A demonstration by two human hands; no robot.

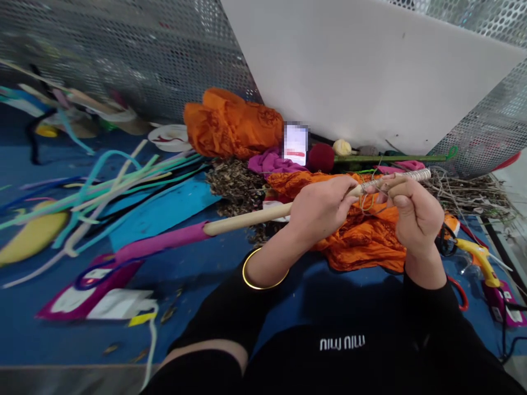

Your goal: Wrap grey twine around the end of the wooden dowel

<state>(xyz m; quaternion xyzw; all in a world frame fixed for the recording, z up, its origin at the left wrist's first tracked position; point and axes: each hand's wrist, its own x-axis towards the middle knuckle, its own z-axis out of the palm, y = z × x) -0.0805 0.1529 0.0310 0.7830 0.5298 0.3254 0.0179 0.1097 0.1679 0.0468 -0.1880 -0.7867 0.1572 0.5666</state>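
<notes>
My left hand [319, 211] is closed around a long pale wooden stick [251, 218], held at a slant in front of me. The stick's lower left end is covered in a magenta wrap [162, 241]. Light twine [419, 175] is coiled closely around its upper right end. My right hand [418, 211] is closed beside this coiled end, thumb against bent fingers, pinching the twine. Loose loops of it hang between my two hands. Behind and below them lies crumpled orange cloth [362, 241].
On the blue tabletop [197, 312] lie coloured strips [119, 192], a blue sheet [168, 214], a purple packet [94, 288] and dried plant matter [230, 186]. A phone [296, 144] leans at the back near an orange bundle [230, 123]. At right lies a yellow glue gun [480, 258].
</notes>
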